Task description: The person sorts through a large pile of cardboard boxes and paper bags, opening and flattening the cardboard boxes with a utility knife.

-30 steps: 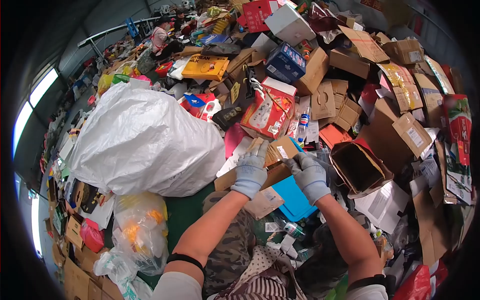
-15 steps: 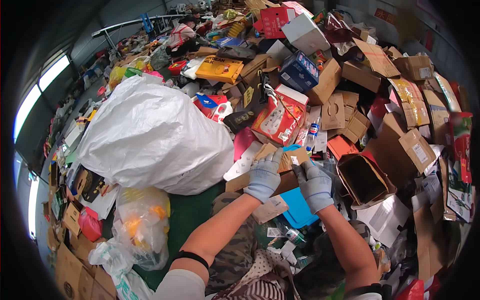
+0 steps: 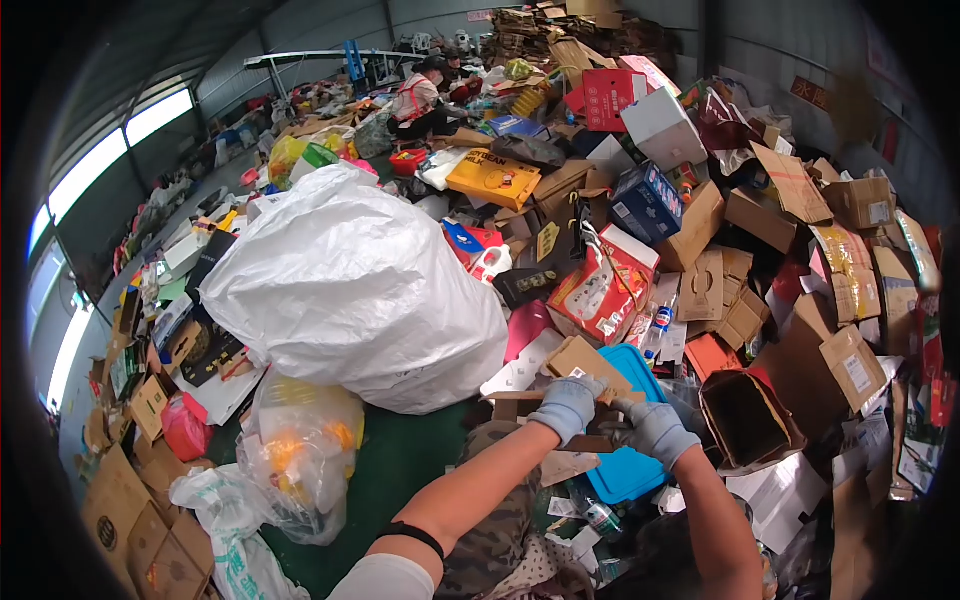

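Observation:
My left hand (image 3: pixel 568 408), in a pale work glove, is closed on the upper edge of a small brown cardboard box (image 3: pixel 582 364). On its right end, my right hand (image 3: pixel 660 436), also gloved, has its fingers bent round the cardboard. One flap stands up beyond my hands, and the box's near side is partly hidden by them. Behind and below the box lies a bright blue plastic lid or tray (image 3: pixel 632 472). To the left bulges a large white woven sack (image 3: pixel 360 290), apart from my hands.
A red printed carton (image 3: pixel 605 290) and an open brown box (image 3: pixel 748 415) lie in the heap ahead and right. A clear bag with orange contents (image 3: pixel 305 450) rests on the green floor (image 3: pixel 395 490). Far back, a person (image 3: pixel 418 100) crouches among the waste.
The view has swung left and up, so the scene sits further right and lower. My fingers have closed round the cardboard, and its flap now stands more upright.

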Available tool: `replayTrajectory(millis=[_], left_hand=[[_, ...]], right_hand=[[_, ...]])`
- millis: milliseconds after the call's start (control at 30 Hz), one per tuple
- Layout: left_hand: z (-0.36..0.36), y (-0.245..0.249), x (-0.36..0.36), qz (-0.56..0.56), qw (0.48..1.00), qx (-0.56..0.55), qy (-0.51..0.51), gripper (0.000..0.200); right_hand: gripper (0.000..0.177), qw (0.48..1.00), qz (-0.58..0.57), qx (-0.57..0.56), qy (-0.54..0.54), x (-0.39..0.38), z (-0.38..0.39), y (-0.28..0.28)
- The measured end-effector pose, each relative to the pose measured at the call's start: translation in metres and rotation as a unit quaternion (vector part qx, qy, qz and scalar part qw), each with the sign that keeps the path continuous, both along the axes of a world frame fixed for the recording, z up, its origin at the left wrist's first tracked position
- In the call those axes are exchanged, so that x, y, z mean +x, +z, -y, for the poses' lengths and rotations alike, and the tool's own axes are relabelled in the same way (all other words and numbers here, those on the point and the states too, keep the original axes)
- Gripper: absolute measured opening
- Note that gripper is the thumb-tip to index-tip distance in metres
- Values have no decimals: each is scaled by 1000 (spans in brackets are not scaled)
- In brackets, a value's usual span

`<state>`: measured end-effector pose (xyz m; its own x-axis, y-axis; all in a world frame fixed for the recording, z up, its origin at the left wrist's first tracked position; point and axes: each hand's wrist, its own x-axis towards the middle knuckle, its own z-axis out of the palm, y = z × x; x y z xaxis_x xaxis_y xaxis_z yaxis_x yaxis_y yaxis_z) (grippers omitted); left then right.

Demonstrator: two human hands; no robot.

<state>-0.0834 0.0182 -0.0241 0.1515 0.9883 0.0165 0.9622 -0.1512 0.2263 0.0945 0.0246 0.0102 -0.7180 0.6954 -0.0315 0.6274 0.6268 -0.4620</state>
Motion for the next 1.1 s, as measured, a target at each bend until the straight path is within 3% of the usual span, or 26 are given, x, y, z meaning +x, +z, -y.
replayTrajectory(millis=[67, 267, 333, 433, 533, 567, 667, 700, 733, 767, 800, 833, 933, 1033, 1100], left_hand=[[3, 13, -6, 0, 997, -74, -21, 39], [2, 16, -5, -71, 985, -141, -73, 31], [1, 12, 0, -89, 975, -175, -105, 30], [-6, -8, 19, -133, 955, -231, -133, 28], [8, 15, 34, -146, 948, -224, -175, 29], [9, 14, 39, -162, 948, -216, -169, 28], [4, 7, 34, -139, 955, -205, -163, 33], [3, 9, 29, -108, 971, -166, -134, 39], [1, 16, 19, -76, 984, -126, -105, 45], [2, 22, 9, -43, 993, -84, -75, 51], [7, 29, 1, -34, 995, 64, -61, 64], [13, 35, -7, -25, 976, 210, -46, 77], [23, 39, -35, 42, 934, 355, 18, 93], [29, 33, -56, 22, 915, 361, 178, 107], [27, 21, -68, 10, 965, 140, 223, 106]], right_hand=[[48, 993, -21, 40, 108, 3, 5, 0], [42, 948, 248, 63, 191, -22, 29, 0], [42, 950, 198, 85, 227, -26, 38, -26], [42, 957, 194, 119, 180, -34, 47, -79], [43, 973, 161, 132, 103, -42, 41, -171], [44, 970, 214, 73, 86, -50, 53, -122], [45, 988, 83, 118, 47, -49, 50, -114], [40, 982, 175, 59, 43, -49, 45, -97], [33, 975, 147, 155, 51, -45, 39, -91], [30, 971, 181, 151, 42, -44, 39, -61], [28, 965, 215, 147, 32, -41, 41, -34], [27, 947, 213, 236, 35, -33, 34, -47], [16, 952, 164, 259, -11, -18, 46, -25], [17, 956, 89, 280, -7, -8, 48, -26], [17, 944, 52, 325, 19, -4, 49, -24]])
